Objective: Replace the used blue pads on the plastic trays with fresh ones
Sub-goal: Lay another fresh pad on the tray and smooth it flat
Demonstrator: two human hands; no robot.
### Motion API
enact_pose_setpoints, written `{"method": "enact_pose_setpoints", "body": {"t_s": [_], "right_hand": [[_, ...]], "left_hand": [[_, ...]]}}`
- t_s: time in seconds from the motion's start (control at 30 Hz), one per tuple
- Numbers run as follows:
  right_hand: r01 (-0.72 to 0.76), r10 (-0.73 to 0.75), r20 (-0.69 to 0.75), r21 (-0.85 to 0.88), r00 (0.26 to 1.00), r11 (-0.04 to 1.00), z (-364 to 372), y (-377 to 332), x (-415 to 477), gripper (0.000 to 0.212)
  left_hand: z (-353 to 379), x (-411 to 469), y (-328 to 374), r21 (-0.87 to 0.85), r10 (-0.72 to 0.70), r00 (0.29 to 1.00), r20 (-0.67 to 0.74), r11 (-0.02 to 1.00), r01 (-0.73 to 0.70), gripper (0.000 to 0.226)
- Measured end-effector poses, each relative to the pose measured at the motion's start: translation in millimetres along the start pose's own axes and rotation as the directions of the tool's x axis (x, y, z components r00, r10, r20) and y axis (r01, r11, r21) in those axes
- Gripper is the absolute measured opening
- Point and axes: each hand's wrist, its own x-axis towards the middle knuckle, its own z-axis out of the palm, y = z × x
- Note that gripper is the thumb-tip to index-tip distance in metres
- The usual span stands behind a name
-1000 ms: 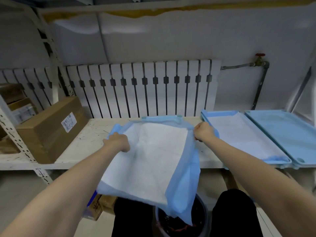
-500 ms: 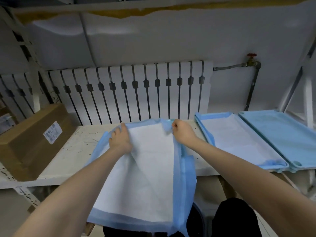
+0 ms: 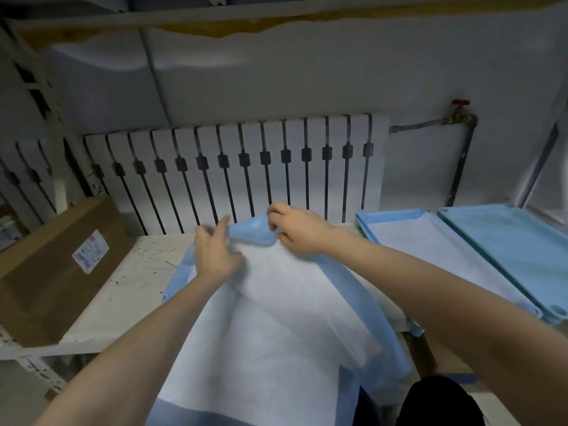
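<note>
Item: pad (image 3: 276, 318), draped over shelf (image 3: 135, 272) edge. Right hand (image 3: 299, 232): fingers pinching blue far hem. Left hand (image 3: 215, 253): on pad, fingers blurred, cannot tell.

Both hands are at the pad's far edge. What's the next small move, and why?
Probably close the left hand on the raised blue edge of the pad, beside the right hand. The right hand pinches that edge, while the left hand lies blurred against the pad, its grip unclear. The pad's near half hangs off the shelf, so a single pinch may let it slide.
</note>
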Motion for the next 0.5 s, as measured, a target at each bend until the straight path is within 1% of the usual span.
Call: {"method": "enact_pose_setpoints", "body": {"t_s": [0.03,0.07,0.1,0.17,0.2,0.23,0.27,0.3,0.37,0.4,0.5], "right_hand": [[0.033,-0.033,-0.015,-0.017,0.999,0.999,-1,-3,3,0.019],[0.059,-0.06,-0.036,-0.034,0.998,0.998,-3,-5,3,0.02],[0.078,-0.081,-0.057,-0.046,0.995,0.996,-4,-8,5,0.021],[0.101,-0.104,-0.133,-0.036,0.986,0.994,-7,-11,4,0.02],[0.105,-0.108,-0.177,-0.026,0.978,0.994,-8,-12,4,0.02],[0.103,-0.107,-0.212,-0.029,0.971,0.994,-9,-10,3,0.021],[0.09,-0.097,-0.23,-0.039,0.968,0.995,-8,-9,2,0.022],[0.063,-0.072,-0.221,-0.046,0.973,0.997,-8,-6,1,0.025],[-0.015,0.009,-0.13,-0.042,0.992,0.999,-7,-5,-6,0.033],[-0.052,0.049,-0.072,-0.042,0.996,0.998,-5,-5,-10,0.043],[-0.155,0.155,0.094,-0.004,0.983,0.988,-1,-8,-23,0.082]], "left_hand": [[0,1,5,0.021,0.078,0.997,-0.018,0.997,-0.078,0.084],[0,3,12,0.047,0.138,0.99,-0.038,0.99,-0.136,0.08],[0,5,16,0.072,0.175,0.982,-0.067,0.983,-0.171,0.071],[-1,10,23,0.11,0.191,0.973,-0.131,0.978,-0.178,0.038],[-3,12,26,0.096,0.171,0.975,-0.143,0.983,-0.159,0.02],[-6,13,29,0.04,0.139,0.982,-0.128,0.99,-0.135,0.005],[-9,13,32,-0.043,0.103,0.99,-0.094,0.993,-0.107,0.004],[-11,14,33,-0.124,0.075,0.995,-0.058,0.989,-0.082,0.007],[-15,15,35,-0.193,0.021,1.0,-0.022,0.981,-0.025,0.01],[-18,15,36,-0.199,-0.013,1.0,-0.011,0.98,0.011,0.012],[-23,15,35,-0.25,-0.134,0.991,0.009,0.959,0.132,0.015]]}}
